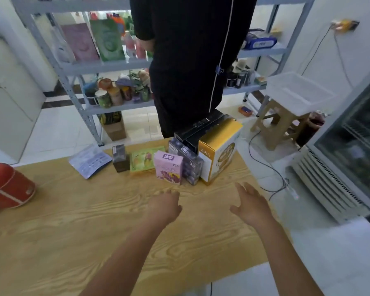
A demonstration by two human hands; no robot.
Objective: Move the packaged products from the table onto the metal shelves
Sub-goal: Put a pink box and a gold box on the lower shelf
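Person: we see someone in black clothing [186, 60] standing across from us, with a thin white cord [222, 50] running down the front and a blue clip [218, 69] on it.
Red case [6, 186]: round with a white stripe, at our far left and partly cut off by the frame.
Stool [273, 124]: beige, to our right, carrying a clear plastic bin [297, 90].
Fridge [350, 146]: glass-doored, at the right edge, with vents along its base.
Cable [265, 165]: dark; we see it looping over the white floor tiles [62, 129] between stool and fridge.
Cardboard box [115, 130]: on the tiles, left of the person's legs.
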